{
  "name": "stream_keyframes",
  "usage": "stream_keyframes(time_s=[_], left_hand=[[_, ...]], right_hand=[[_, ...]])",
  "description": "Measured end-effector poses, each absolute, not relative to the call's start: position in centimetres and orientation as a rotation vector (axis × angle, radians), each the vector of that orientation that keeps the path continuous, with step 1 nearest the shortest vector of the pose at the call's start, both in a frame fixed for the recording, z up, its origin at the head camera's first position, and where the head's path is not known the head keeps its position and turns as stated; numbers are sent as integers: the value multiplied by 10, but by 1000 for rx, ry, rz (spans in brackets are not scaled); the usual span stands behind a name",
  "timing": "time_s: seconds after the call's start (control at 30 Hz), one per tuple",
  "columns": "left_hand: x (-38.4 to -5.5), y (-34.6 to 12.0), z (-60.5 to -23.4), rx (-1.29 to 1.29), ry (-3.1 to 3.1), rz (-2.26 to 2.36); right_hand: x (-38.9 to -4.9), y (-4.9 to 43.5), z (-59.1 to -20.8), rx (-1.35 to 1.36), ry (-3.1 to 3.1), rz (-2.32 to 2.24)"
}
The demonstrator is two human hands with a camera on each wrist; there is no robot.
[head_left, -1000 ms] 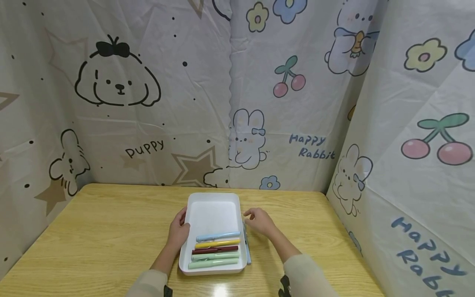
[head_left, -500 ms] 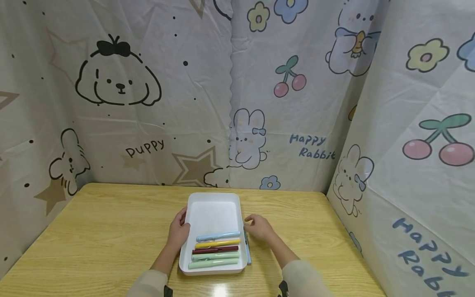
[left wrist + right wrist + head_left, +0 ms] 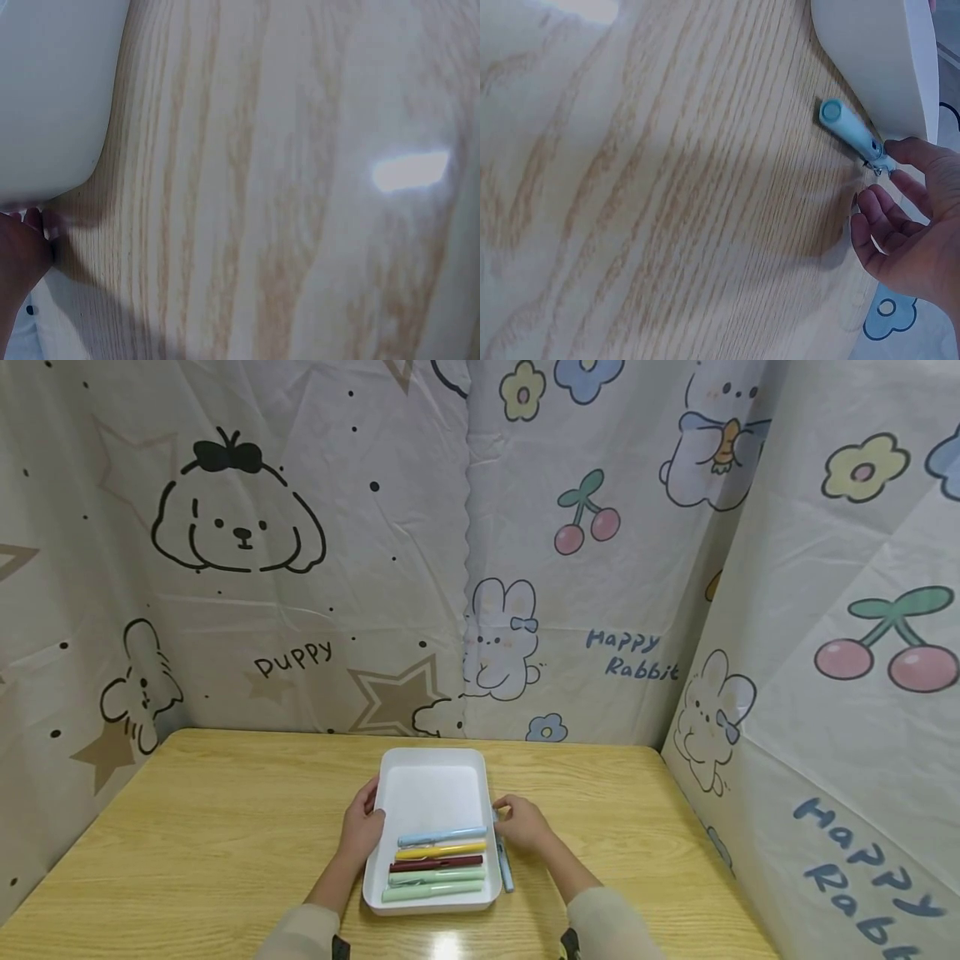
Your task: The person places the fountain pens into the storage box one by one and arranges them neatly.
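Note:
A white rectangular tray [image 3: 429, 789] lies on the table, several pens set crosswise in its near half. Among these are a light blue pen [image 3: 441, 837], a yellow pen [image 3: 439, 852], a dark red pen [image 3: 435, 864] and light green pens [image 3: 431, 891]. My left hand [image 3: 362, 832] grips the tray's left side, thumb at the rim. Outside the right wall, another light blue pen [image 3: 850, 129] stretches along the tray. My right hand [image 3: 523, 823] pinches its far end between thumb and index finger; the other fingers curl loosely in the right wrist view.
The wooden table [image 3: 225, 835] extends to both sides of the tray. A printed cloth [image 3: 315, 610] hangs behind it, and another cloth panel [image 3: 825, 735] rises along the right edge.
My right hand has come slightly nearer to me and closed on the pen beside the tray. That pen has turned a little, its near end swinging right. The left hand stays put.

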State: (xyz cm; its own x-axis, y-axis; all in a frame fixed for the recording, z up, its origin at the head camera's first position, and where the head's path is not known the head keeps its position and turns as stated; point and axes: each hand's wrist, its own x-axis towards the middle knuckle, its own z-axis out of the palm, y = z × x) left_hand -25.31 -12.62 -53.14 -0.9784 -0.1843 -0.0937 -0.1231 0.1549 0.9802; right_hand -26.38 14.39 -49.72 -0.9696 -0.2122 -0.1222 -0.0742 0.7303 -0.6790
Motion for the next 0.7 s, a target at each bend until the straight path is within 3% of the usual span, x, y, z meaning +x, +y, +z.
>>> stream_keyframes(time_s=[0.7], left_hand=[[-254, -125, -532, 326, -2372, -1989]], right_hand=[[-262, 151, -503, -233, 2798, -994]])
